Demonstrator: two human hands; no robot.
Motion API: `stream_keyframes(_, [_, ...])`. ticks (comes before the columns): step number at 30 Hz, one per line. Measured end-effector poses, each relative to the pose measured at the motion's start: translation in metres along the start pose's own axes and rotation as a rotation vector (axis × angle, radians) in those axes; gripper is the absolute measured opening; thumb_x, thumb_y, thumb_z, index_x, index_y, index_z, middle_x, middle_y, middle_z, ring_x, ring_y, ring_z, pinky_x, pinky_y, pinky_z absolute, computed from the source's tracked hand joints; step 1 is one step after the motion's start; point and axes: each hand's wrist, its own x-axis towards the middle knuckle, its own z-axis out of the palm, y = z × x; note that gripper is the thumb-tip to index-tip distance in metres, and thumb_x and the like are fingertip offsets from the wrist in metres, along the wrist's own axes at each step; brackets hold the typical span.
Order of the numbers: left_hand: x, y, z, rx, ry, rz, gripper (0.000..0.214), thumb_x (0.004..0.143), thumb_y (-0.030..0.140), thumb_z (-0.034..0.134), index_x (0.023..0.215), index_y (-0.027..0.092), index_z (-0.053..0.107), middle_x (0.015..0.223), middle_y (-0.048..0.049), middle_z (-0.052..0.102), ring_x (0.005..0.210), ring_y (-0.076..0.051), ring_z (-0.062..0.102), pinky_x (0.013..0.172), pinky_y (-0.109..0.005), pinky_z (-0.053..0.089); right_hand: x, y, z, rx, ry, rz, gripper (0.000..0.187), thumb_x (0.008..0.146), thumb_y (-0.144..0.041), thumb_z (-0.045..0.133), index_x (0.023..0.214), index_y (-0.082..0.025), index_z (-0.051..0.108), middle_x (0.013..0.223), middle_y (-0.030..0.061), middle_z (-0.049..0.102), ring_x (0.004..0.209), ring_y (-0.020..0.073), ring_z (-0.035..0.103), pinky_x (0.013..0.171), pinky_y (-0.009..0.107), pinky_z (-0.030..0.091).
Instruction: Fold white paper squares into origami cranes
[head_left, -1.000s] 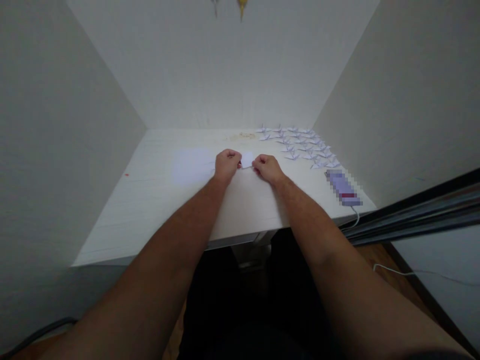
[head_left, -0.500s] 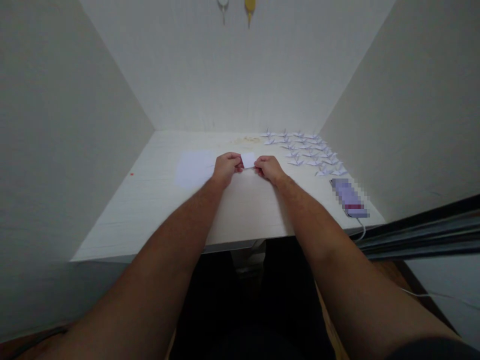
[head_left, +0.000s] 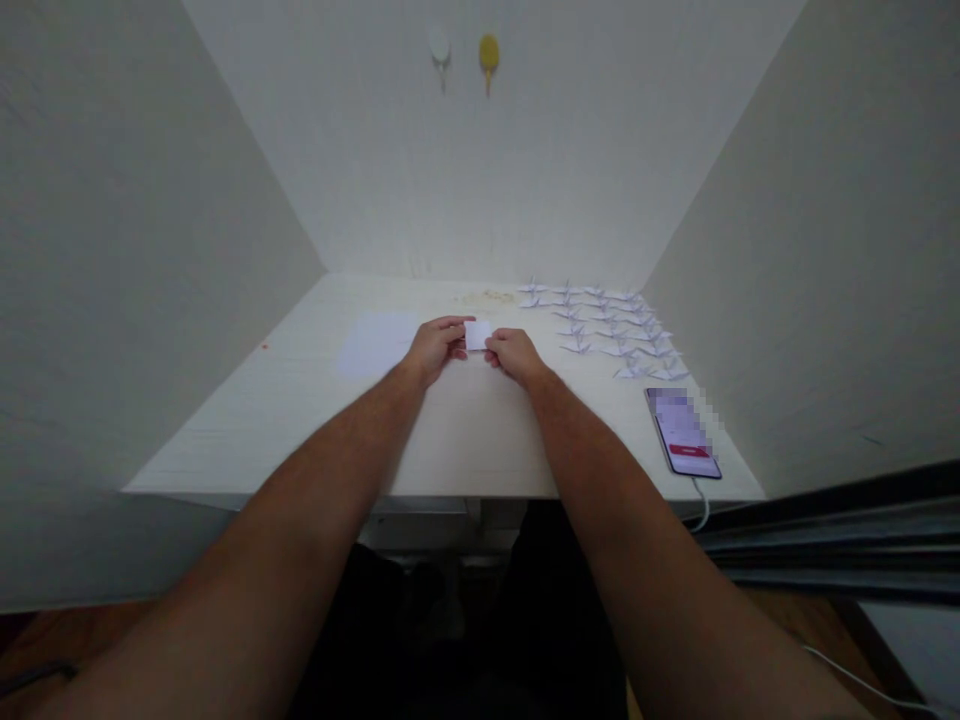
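A small, roughly square piece of white paper (head_left: 477, 336) is held up between both hands over the middle of the white table. My left hand (head_left: 435, 347) grips its left edge between thumb and fingers. On the opposite side, my right hand (head_left: 514, 354) pinches the lower right corner. Whether the paper is folded in layers is too small to tell. Several white folded paper cranes (head_left: 611, 335) stand in rows to the right of my right hand. Left of my left hand lies a pale stack or sheet of paper (head_left: 375, 343).
A phone (head_left: 682, 432) with a lit screen and a white cable (head_left: 703, 505) lies near the right front edge of the table (head_left: 300, 440). Walls close in the left, back and right sides. White (head_left: 439, 47) and yellow (head_left: 489, 52) hooks are on the back wall.
The camera view has tilted up a little, so the hooks show more fully. Both hands still hold the paper, with my left fingers now stretched further along its top edge.
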Motion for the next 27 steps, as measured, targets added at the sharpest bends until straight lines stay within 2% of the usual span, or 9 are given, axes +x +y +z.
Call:
stream_keyframes(5, [-0.005,0.004,-0.002,-0.02,-0.049,-0.011,0.034,0.068,0.019,0.071,0.1,0.009,0.074,0.088,-0.01,0.071,0.067,-0.015,0.065,0.049,-0.023,0.052,-0.001,-0.004,-0.001,0.0,-0.066,0.033,0.017,0.081,-0.018,0.053,0.064,-0.017,0.056,0.053,-0.0022,0.056,0.042,0.0071,0.046,0.041,0.019,0.03])
stream_keyframes(9, [-0.009,0.003,-0.007,-0.03,-0.127,0.012,0.04,0.067,0.025,0.078,0.106,0.014,0.075,0.087,-0.0064,0.071,0.071,-0.014,0.065,0.057,-0.023,0.055,-0.004,-0.006,-0.002,-0.01,-0.125,0.028,0.019,0.082,-0.019,0.052,0.064,-0.017,0.056,0.052,-0.0033,0.055,0.042,0.0067,0.044,0.041,0.02,0.029])
stream_keyframes(12, [-0.011,0.001,-0.011,-0.051,-0.147,0.033,0.036,0.066,0.027,0.081,0.101,0.016,0.076,0.09,-0.0057,0.072,0.076,-0.015,0.066,0.064,-0.026,0.055,-0.006,-0.005,-0.004,-0.019,-0.188,-0.039,0.021,0.085,-0.023,0.052,0.065,-0.016,0.057,0.053,-0.0042,0.054,0.043,0.0061,0.043,0.044,0.019,0.03])
stream_keyframes(16, [-0.014,0.002,-0.01,-0.104,-0.131,0.062,0.025,0.066,0.027,0.081,0.089,0.018,0.074,0.096,-0.0057,0.075,0.082,-0.016,0.068,0.072,-0.027,0.055,-0.008,-0.003,-0.005,-0.013,-0.203,-0.086,0.024,0.086,-0.028,0.053,0.066,-0.016,0.058,0.054,-0.0044,0.054,0.046,0.0066,0.044,0.048,0.02,0.033])
stream_keyframes(19, [-0.014,0.004,-0.01,-0.099,-0.157,0.024,0.035,0.064,0.028,0.083,0.096,0.019,0.073,0.104,-0.0088,0.075,0.086,-0.018,0.07,0.076,-0.03,0.055,-0.008,-0.002,-0.004,0.008,-0.243,-0.09,0.025,0.086,-0.032,0.054,0.067,-0.017,0.059,0.055,-0.0048,0.054,0.048,0.0067,0.044,0.05,0.021,0.033])
stream_keyframes(23, [-0.015,0.006,-0.011,-0.161,-0.122,0.028,0.036,0.062,0.026,0.084,0.095,0.019,0.072,0.1,-0.0087,0.076,0.084,-0.018,0.07,0.075,-0.03,0.055,-0.007,-0.003,-0.002,-0.013,-0.183,-0.049,0.028,0.085,-0.04,0.059,0.069,-0.017,0.061,0.053,-0.0053,0.053,0.047,0.0065,0.041,0.049,0.021,0.031])
stream_keyframes(27, [-0.016,0.005,-0.009,-0.157,-0.139,0.033,0.03,0.059,0.023,0.086,0.086,0.017,0.073,0.1,-0.0083,0.076,0.079,-0.014,0.069,0.073,-0.028,0.054,-0.009,-0.006,-0.001,-0.028,-0.142,-0.019,0.023,0.082,-0.033,0.062,0.067,-0.018,0.057,0.051,-0.0063,0.052,0.045,0.006,0.04,0.049,0.02,0.03])
